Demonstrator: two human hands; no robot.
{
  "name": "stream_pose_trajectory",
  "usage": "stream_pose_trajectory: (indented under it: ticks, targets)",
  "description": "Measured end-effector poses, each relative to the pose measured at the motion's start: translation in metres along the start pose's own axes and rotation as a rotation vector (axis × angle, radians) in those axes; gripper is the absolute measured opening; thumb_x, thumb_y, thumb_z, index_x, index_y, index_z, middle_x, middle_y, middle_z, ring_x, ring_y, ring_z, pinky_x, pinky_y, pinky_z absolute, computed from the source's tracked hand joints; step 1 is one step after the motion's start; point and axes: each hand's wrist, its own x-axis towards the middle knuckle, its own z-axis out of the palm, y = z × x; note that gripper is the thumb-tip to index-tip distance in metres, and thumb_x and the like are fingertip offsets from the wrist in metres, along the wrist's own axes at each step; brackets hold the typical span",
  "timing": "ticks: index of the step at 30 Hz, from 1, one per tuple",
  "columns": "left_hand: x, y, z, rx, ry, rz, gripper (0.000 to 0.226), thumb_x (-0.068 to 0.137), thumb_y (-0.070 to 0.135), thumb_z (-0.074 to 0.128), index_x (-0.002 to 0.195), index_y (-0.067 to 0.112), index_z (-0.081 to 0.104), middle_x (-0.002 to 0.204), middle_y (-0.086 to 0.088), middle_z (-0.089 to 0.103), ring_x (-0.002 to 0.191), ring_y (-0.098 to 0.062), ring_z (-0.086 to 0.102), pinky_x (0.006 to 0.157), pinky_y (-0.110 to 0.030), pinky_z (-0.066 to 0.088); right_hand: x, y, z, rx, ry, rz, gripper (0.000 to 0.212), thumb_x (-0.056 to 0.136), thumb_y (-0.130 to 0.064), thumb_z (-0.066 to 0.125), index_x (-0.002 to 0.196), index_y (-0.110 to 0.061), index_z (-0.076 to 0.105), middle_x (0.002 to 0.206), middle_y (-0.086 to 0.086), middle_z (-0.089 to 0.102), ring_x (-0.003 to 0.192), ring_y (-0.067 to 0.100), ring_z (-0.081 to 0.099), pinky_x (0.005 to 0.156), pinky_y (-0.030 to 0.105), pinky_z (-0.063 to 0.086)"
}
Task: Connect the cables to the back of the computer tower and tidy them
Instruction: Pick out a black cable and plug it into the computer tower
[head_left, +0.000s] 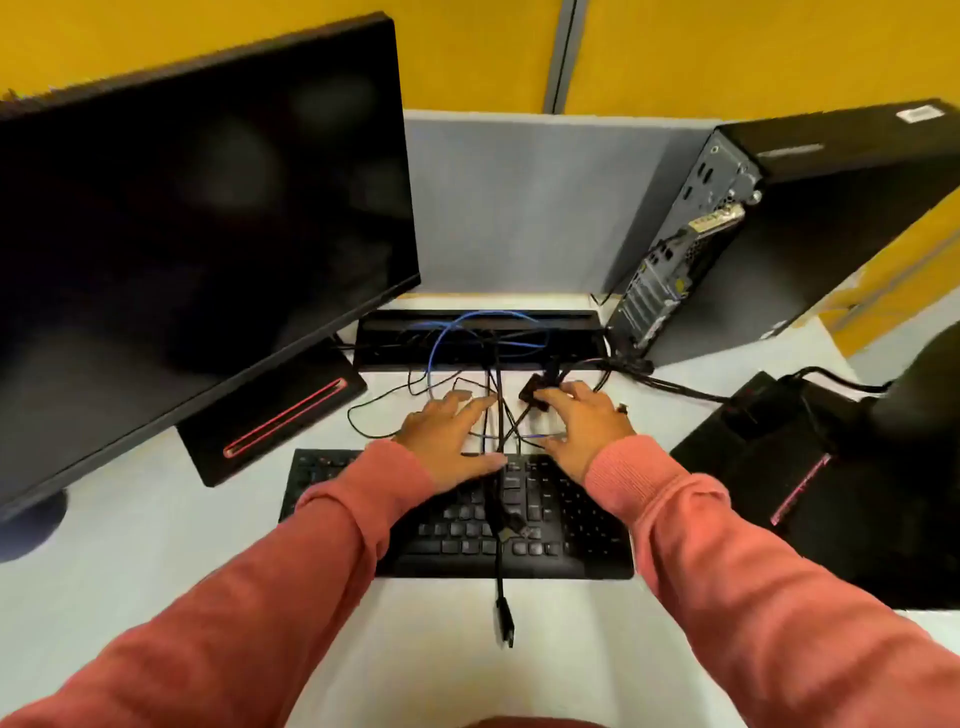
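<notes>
From the head camera, both arms in pink sleeves reach up from the bottom of the frame to a tangle of cables (498, 395) at centre. The left hand (449, 436) lies flat with fingers spread and straight over the thin black leads, gripping nothing. The right hand (582, 426) is also spread; its fingertips touch a black plug (535, 391) just above it, but whether they pinch it I cannot tell. A blue cable (467, 325) loops out of the black cable tray (395, 338) above the hands. One black lead runs down across the keyboard (571, 530) and ends in a connector (505, 621) on the white desk (130, 561), lower centre. The computer tower (810, 223) stands upper right, its rear port panel turned toward the hands. A dark monitor (197, 218) fills the upper left
</notes>
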Motion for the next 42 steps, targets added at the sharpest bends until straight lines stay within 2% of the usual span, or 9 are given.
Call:
stream_pose_trajectory:
  ticks: [3,7,15,24,29,32,37,39,42]
  targets:
    - [0.012,-0.002,0.016,0.005,0.098,-0.012,0.079,0.093,0.062,0.059,0.158,0.035,0.025,0.157,-0.001,0.035,0.142,-0.027,0.037,0.115,-0.043,0.031,0.0,0.016,0.011,0.039,0.022,0.021,0.057,0.093,-0.031,0.06,0.146,-0.035,0.042,0.151,-0.001,0.037,0.135,0.03,0.038,0.108,0.05,0.04]
    - [0.025,-0.007,0.044,-0.082,0.229,-0.022,0.054,0.093,0.053,0.063,0.14,0.028,0.054,0.128,0.003,0.057,0.123,-0.022,0.05,0.103,-0.04,0.034,0.004,0.029,0.038,0.086,-0.005,0.037,0.056,0.096,-0.034,0.059,0.149,-0.033,0.04,0.154,0.0,0.037,0.139,0.028,0.036,0.111,0.047,0.036]
    - [0.031,-0.006,0.074,-0.062,0.355,0.031,0.043,0.093,0.048,0.038,0.105,0.019,0.068,0.091,0.004,0.062,0.09,-0.02,0.055,0.077,-0.034,0.036,0.015,0.033,0.083,0.237,0.201,-0.032,0.038,0.093,-0.023,0.065,0.131,-0.023,0.063,0.135,0.002,0.053,0.126,0.027,0.046,0.107,0.048,0.04]
    - [0.029,-0.019,0.087,-0.264,0.521,0.123,0.032,0.098,0.033,0.044,0.117,0.022,0.067,0.102,0.01,0.065,0.098,-0.012,0.056,0.081,-0.032,0.044,0.026,0.043,0.102,0.305,0.405,-0.124,0.013,0.099,-0.022,0.058,0.106,-0.017,0.068,0.102,-0.005,0.052,0.1,0.017,0.049,0.083,0.027,0.035]
    - [0.028,-0.019,0.092,-0.375,0.681,0.19,0.027,0.099,0.023,0.05,0.118,0.021,0.069,0.098,0.013,0.064,0.082,-0.01,0.058,0.075,-0.025,0.043,0.026,0.044,0.103,0.249,0.472,-0.178,0.009,0.101,-0.022,0.055,0.097,-0.017,0.061,0.091,-0.001,0.052,0.086,0.017,0.047,0.062,0.017,0.029]
    - [0.027,-0.021,0.093,-0.443,0.79,0.204,0.03,0.096,0.022,0.049,0.116,0.018,0.071,0.095,0.012,0.066,0.084,-0.014,0.062,0.08,-0.031,0.048,0.028,0.041,0.102,0.207,0.479,-0.179,0.01,0.101,-0.021,0.053,0.096,-0.015,0.059,0.092,0.005,0.055,0.087,0.022,0.049,0.068,0.029,0.03]
    - [0.024,-0.018,0.093,-0.536,0.866,0.173,0.029,0.096,0.022,0.05,0.115,0.02,0.071,0.1,0.005,0.069,0.09,-0.016,0.063,0.087,-0.043,0.054,0.02,0.036,0.097,0.286,0.487,-0.15,0.01,0.101,-0.02,0.053,0.096,-0.012,0.057,0.083,0.006,0.058,0.078,0.023,0.051,0.062,0.03,0.028]
    - [0.021,-0.018,0.092,-0.582,0.914,0.166,0.03,0.095,0.022,0.049,0.115,0.02,0.071,0.1,0.008,0.067,0.093,-0.015,0.064,0.088,-0.042,0.054,0.017,0.036,0.096,0.297,0.478,-0.135,0.012,0.101,-0.021,0.053,0.099,-0.011,0.059,0.08,0.005,0.057,0.075,0.023,0.05,0.056,0.033,0.027]
    - [0.022,-0.021,0.087,-0.663,0.965,0.167,0.026,0.098,0.02,0.05,0.114,0.021,0.071,0.104,0.009,0.07,0.096,-0.005,0.065,0.089,-0.03,0.05,0.018,0.038,0.092,0.28,0.457,-0.126,0.012,0.101,-0.025,0.054,0.098,-0.015,0.059,0.077,0.003,0.056,0.07,0.021,0.049,0.052,0.024,0.03]
